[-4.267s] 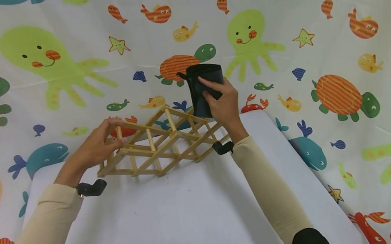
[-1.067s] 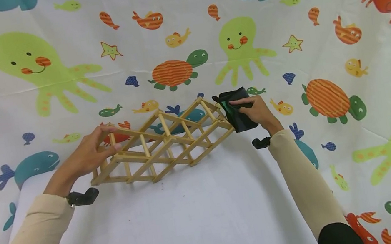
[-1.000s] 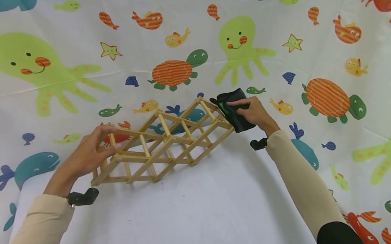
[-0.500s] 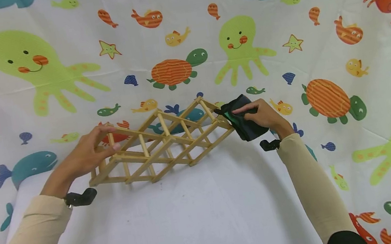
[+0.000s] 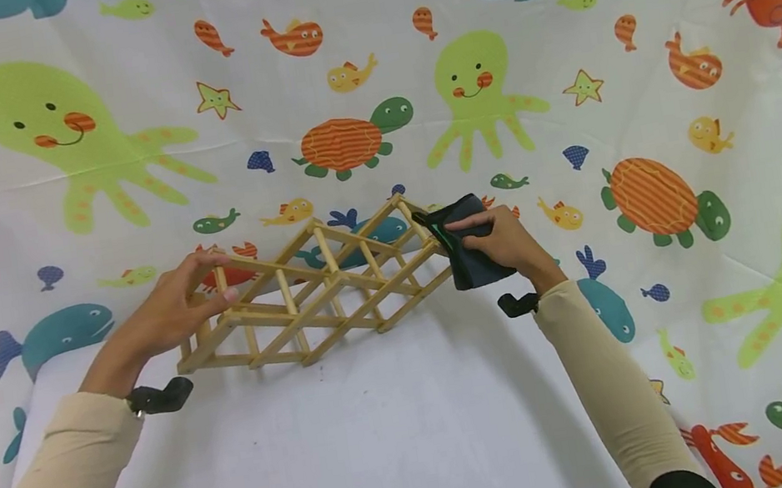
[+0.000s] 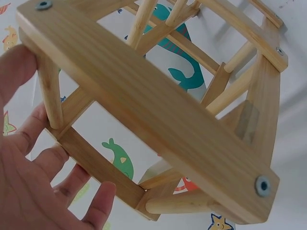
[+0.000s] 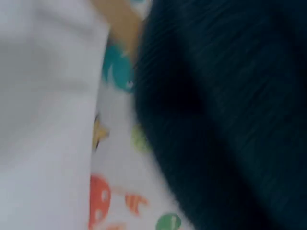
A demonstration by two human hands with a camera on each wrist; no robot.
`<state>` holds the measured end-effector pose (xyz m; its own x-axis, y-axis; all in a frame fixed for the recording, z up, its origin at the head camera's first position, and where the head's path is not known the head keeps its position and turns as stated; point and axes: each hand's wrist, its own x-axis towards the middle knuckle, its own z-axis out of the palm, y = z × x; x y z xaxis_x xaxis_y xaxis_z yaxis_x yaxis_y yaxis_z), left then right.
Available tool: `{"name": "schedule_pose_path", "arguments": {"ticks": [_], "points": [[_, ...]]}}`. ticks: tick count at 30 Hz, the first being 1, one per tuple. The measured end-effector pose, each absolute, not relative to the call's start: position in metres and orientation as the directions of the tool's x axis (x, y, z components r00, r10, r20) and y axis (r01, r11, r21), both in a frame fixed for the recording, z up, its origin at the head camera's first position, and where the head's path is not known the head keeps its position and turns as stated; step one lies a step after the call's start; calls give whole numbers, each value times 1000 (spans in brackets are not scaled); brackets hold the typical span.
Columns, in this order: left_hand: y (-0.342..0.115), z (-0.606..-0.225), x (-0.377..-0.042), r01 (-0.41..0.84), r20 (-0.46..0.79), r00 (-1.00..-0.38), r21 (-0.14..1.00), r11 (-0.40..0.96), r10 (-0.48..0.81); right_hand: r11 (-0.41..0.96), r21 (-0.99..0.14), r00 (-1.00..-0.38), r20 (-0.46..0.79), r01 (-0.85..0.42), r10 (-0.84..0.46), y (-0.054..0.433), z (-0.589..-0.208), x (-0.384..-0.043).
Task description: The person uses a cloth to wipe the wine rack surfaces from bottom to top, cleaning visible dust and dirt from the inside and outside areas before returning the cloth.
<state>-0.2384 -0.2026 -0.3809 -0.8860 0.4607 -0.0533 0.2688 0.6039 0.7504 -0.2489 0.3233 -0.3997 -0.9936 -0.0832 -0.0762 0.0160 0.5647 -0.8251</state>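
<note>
A wooden lattice rack [image 5: 326, 292] of crossed slats and round dowels stands partly unfolded on the white table. At its left end, my left hand [image 5: 169, 311] grips the frame; the left wrist view shows the thumb and fingers around a corner dowel [image 6: 49, 91], with metal rivets in the slats. My right hand [image 5: 508, 243] pinches a folded dark cloth [image 5: 473, 265] against the rack's right end, which the cloth partly hides. Close up in the right wrist view, the blurred cloth [image 7: 225, 124] fills much of the frame and hides the fingers.
The white tabletop [image 5: 331, 455] stretches in front of the rack. Right behind it hangs a white curtain [image 5: 379, 161] printed with sea animals. Each wrist wears a black strap-on camera [image 5: 162, 395].
Over the last seconds, my right hand has moved the cloth from the rack's middle to its right end, shifting it back and forth there. My left hand keeps its grip.
</note>
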Motion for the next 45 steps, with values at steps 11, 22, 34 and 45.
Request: {"name": "schedule_pose_path", "arguments": {"ticks": [11,22,34,45], "points": [[-199,-381,-236,242,-81,-891,747,619,446,483,-872,-995,42,-78,-86,332,-392,-235],[-203,-381,-232,235,-85,-893,749,620,441,552,-834,-993,-74,13,-89,322,-398,-249],[-202,-379,-233,243,-74,-894,748,617,442,722,-672,-978,206,-168,-36,327,-381,-256],[-202,-381,-234,233,-92,-897,733,639,432,484,-828,-951,308,-284,-32,283,-369,-296]]}}
